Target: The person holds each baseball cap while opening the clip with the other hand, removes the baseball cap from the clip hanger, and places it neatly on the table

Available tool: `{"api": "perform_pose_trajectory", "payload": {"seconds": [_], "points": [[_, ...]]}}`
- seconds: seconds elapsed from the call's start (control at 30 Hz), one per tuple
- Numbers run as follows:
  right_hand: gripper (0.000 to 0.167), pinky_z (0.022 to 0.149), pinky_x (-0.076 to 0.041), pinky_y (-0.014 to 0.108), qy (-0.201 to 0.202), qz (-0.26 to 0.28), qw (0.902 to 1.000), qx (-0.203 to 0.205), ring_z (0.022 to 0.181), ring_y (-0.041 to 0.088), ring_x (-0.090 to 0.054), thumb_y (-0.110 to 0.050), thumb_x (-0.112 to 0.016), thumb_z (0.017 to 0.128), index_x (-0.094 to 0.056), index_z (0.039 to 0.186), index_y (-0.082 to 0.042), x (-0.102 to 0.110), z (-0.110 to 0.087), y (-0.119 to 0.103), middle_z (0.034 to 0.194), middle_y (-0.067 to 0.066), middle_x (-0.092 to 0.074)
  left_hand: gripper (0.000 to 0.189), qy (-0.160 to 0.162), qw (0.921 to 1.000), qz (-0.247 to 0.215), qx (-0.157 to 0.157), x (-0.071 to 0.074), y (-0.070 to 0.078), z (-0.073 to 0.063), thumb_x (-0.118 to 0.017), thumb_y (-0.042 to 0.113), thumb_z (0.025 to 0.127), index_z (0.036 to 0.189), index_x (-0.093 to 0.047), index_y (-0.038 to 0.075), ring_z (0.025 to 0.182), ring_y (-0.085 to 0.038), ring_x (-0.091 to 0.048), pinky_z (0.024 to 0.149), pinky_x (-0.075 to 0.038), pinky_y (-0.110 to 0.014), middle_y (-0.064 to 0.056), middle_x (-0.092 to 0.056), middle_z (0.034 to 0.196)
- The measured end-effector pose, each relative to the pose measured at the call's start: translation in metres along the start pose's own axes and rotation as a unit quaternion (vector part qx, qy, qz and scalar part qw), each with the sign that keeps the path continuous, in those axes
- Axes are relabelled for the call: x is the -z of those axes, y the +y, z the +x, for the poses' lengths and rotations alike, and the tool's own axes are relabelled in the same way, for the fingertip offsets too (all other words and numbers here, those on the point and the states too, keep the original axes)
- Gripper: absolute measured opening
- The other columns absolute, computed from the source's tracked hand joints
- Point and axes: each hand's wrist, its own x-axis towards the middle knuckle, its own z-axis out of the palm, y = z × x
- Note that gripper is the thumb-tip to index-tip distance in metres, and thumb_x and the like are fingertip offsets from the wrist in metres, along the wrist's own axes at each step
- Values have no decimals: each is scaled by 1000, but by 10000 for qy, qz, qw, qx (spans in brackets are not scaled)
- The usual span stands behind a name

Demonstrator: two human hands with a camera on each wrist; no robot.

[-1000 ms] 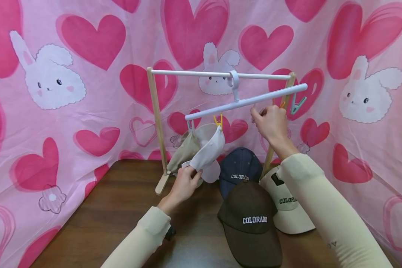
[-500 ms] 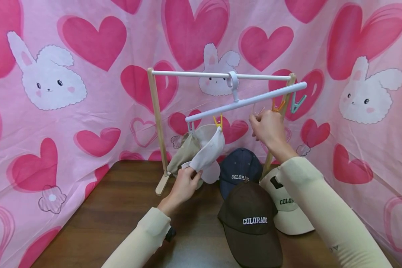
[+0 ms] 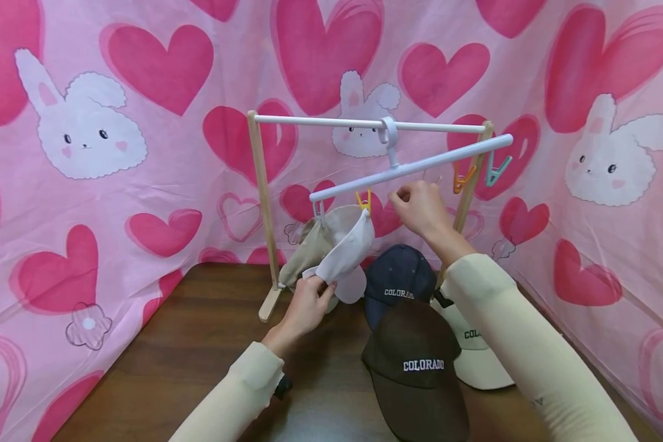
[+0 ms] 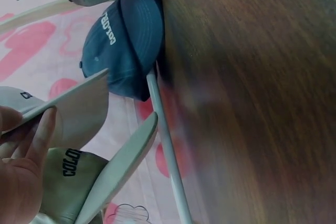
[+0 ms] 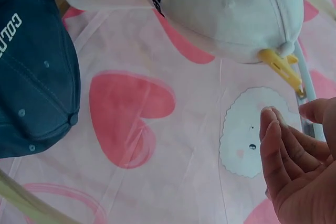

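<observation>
A white cap (image 3: 345, 248) hangs by a yellow clothespin (image 3: 364, 202) from a tilted white hanger (image 3: 420, 164). My left hand (image 3: 306, 307) pinches the edge of that cap; the left wrist view shows thumb and fingers (image 4: 42, 137) on its brim (image 4: 86, 111). Behind it a beige cap (image 3: 305, 252) hangs from a pale clothespin (image 3: 318, 212). Below the hanger, to the right of the yellow clothespin, is my right hand (image 3: 422, 209). In the right wrist view its thumb and loosely bent fingers stand apart, holding nothing, close to the yellow clothespin (image 5: 283, 69).
The hanger hooks over the white rod of a wooden stand (image 3: 261, 202). Orange (image 3: 463, 180) and teal (image 3: 497, 170) clothespins hang at its right end. Navy (image 3: 399, 279), dark brown (image 3: 417, 362) and cream (image 3: 483, 362) caps are on the brown table (image 3: 199, 362), below the right arm.
My right hand has moved left along the hanger, away from the orange clothespin, which now shows fully. The left hand keeps its grip on the white cap.
</observation>
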Motion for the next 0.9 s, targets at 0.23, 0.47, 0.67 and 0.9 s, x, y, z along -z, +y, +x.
{"api": "perform_pose_trajectory", "payload": {"seconds": [0.23, 0.47, 0.67, 0.9], "points": [[33, 72, -59, 44, -282, 71, 9996, 8, 83, 29, -66, -32, -64, 101, -77, 109, -3, -8, 5, -7, 94, 16, -74, 8, 0, 10000, -65, -58, 0, 0, 1, -69, 1, 95, 100, -73, -4, 78, -14, -64, 67, -57, -30, -10, -72, 87], [36, 64, -56, 38, -513, 121, 9985, 145, 78, 27, -65, -37, -70, 97, -77, 98, -2, -20, 10, -13, 88, 14, -74, 8, -35, 10000, -40, -31, 0, 1, -1, -69, 2, 95, 100, -73, -4, 76, -15, -63, 64, -55, -28, -11, -72, 89], [38, 56, -49, 33, -404, 8, 9990, 169, 69, 23, -62, -42, -72, 95, -75, 83, -6, -29, 14, -21, 79, 9, -72, 9, -45, 10000, 17, -37, 0, 0, -1, -70, 3, 95, 101, -74, -2, 77, -13, -63, 65, -55, -28, -10, -73, 90], [44, 48, -39, 32, -164, -81, 9998, -8, 55, 22, -52, -42, -74, 93, -68, 68, -7, -39, 16, -29, 59, 6, -58, 10, -5, 9999, 85, -132, -2, -2, -1, -69, 1, 95, 103, -74, -2, 79, -14, -65, 65, -55, -28, -10, -73, 92]]}}
